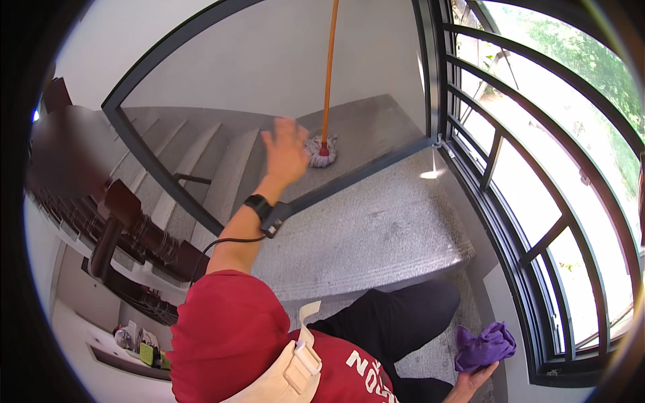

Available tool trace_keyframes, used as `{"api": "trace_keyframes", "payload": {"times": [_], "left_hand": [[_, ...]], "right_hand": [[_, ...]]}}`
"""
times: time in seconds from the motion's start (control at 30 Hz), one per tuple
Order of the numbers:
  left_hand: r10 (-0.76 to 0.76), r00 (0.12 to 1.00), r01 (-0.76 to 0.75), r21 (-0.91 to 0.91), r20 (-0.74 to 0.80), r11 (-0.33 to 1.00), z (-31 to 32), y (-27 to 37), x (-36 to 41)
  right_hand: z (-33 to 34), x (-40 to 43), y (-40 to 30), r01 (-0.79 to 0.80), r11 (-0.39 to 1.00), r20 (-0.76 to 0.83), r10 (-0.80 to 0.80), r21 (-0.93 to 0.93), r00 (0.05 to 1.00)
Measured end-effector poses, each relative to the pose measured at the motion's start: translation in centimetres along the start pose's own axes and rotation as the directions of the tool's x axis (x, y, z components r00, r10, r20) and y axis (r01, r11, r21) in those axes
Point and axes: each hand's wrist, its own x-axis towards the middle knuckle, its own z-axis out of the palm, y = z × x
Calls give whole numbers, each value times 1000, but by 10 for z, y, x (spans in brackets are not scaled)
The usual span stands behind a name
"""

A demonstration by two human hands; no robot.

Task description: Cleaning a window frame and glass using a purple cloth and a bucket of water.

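My left hand (286, 158), blurred and empty, is raised with its fingers apart in front of a dark-framed glass window sash (347, 182). The sash stands swung inward over the stairs, and I cannot tell whether my palm touches its pane. A black watch-like band (258, 205) with a small cabled device (275, 220) is on that wrist. At the lower right, my right hand (476, 379) holds a bunched purple cloth (485, 346) beside the window opening.
A mop (323, 152) with an orange handle (330, 70) leans beyond the glass. Stone stairs (196, 151) descend at the left along a dark wooden balustrade (156, 237). A step (373, 237) lies before me. Window bars (534, 176) line the right.
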Motion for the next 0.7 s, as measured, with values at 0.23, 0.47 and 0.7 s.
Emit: {"api": "trace_keyframes", "payload": {"times": [0.23,0.47,0.7], "left_hand": [[-83,997,82,-199,7,977,4,-28,-71],[-779,537,712,-321,-325,624,-32,-207,-61],[-714,611,518,-855,342,34,26,-327,-24]], "right_hand": [[-42,-30,-30,8,1000,44,-7,-24,999],[-27,-45,-53,-49,997,-46,46,-59,998],[10,-70,-62,-23,999,-275,10,-45,961]]}}
